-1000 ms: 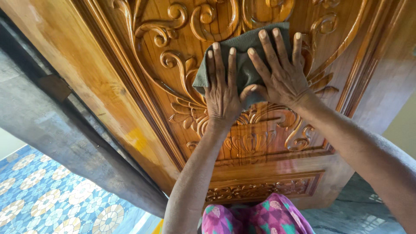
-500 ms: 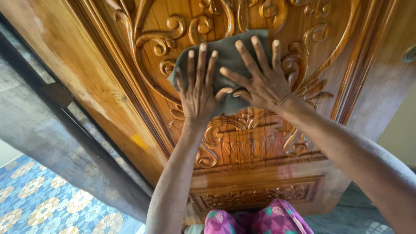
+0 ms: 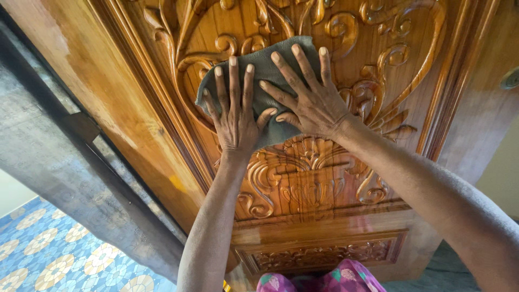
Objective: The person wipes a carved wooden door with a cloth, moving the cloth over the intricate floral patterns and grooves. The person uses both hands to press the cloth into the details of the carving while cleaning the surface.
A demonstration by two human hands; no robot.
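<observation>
A grey-green cloth (image 3: 265,70) lies flat against the carved panel of a varnished wooden door (image 3: 346,178). My left hand (image 3: 233,116) presses on the cloth's left part, fingers spread and pointing up. Beside it my right hand (image 3: 305,100) presses on the right part, fingers also spread, its thumb touching my left thumb. Both palms hold the cloth to the scrollwork carving. Most of the cloth's lower edge is hidden under my hands.
The door's plain frame (image 3: 108,92) runs along the left, with a dark hinge (image 3: 81,125) and a grey wall edge (image 3: 59,173) beside it. Blue patterned floor tiles (image 3: 59,265) show at lower left. A pink patterned garment (image 3: 319,281) is at the bottom. A metal fitting (image 3: 510,78) sits at the door's right.
Both hands and the cloth have slid to the left across the carved panel, staying pressed flat. The view has shifted slightly, showing more of the carving at the right.
</observation>
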